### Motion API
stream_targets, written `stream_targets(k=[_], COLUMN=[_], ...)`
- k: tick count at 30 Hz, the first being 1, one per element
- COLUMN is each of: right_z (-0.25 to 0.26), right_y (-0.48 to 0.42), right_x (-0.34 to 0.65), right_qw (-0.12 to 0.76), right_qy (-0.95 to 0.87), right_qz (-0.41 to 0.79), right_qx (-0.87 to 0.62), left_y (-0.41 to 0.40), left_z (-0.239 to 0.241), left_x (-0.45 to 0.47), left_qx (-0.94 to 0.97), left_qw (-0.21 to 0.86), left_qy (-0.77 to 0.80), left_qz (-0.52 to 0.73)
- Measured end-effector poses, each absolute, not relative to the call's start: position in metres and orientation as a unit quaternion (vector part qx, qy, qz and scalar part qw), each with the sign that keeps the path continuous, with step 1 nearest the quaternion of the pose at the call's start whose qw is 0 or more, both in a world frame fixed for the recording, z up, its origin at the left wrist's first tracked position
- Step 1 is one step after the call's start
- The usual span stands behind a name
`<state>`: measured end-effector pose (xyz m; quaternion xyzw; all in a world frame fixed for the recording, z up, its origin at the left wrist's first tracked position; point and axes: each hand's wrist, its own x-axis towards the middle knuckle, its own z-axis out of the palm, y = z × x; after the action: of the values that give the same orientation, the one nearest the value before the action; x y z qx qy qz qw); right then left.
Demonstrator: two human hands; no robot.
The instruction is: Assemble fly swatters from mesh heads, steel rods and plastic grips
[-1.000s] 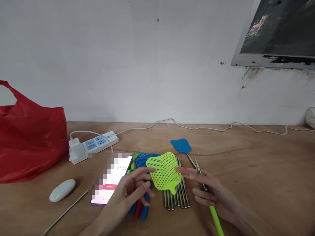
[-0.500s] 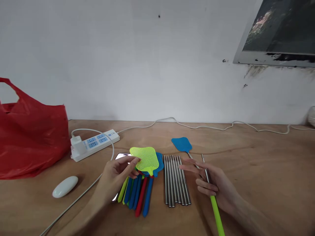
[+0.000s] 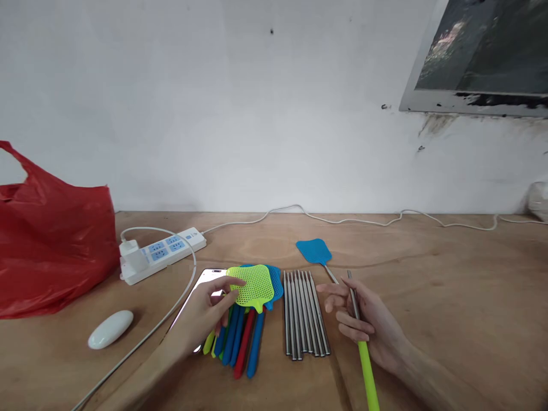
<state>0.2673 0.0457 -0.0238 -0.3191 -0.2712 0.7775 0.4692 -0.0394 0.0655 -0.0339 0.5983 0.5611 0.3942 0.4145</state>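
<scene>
My left hand (image 3: 209, 311) pinches the edge of a yellow-green mesh swatter head (image 3: 252, 285), which rests on a stack of blue swatter heads above several coloured handles (image 3: 242, 342). My right hand (image 3: 363, 325) curls round a metal rod with a yellow-green handle (image 3: 366, 365). A row of bare metal rods (image 3: 303, 314) lies between the hands. A blue swatter with its rod (image 3: 314, 252) lies just beyond them.
A phone (image 3: 201, 282) lies partly under my left hand. A white power strip (image 3: 160, 251) with a cable, a white oval object (image 3: 110, 329) and a red plastic bag (image 3: 47, 251) are at the left. The wooden table (image 3: 449, 285) runs to a white wall.
My left hand carried the yellow-green swatter head leftward from above the metal rods and set it down on the stack of blue heads. My right hand stayed with its rod.
</scene>
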Motion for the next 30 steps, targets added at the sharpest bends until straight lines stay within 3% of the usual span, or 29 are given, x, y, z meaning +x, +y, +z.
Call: stream_targets(k=[4, 14, 21, 30], right_z=[-0.023, -0.022, -0.027, -0.025], right_y=[0.045, 0.043, 0.041, 0.040], right_x=[0.269, 0.262, 0.261, 0.258], right_qw=[0.468, 0.474, 0.510, 0.494], right_qy=[-0.269, -0.284, -0.301, -0.311], right_qz=[0.779, 0.742, 0.674, 0.696], right_qx=[-0.318, -0.379, -0.441, -0.418], left_y=[0.064, 0.059, 0.052, 0.049], left_z=[-0.033, -0.033, -0.019, -0.023], left_x=[-0.040, -0.035, -0.031, -0.028], left_qx=[0.632, 0.734, 0.749, 0.787], left_qw=[0.400, 0.173, 0.124, 0.033], left_qy=[0.562, 0.574, 0.573, 0.537], left_qz=[0.353, 0.318, 0.309, 0.302])
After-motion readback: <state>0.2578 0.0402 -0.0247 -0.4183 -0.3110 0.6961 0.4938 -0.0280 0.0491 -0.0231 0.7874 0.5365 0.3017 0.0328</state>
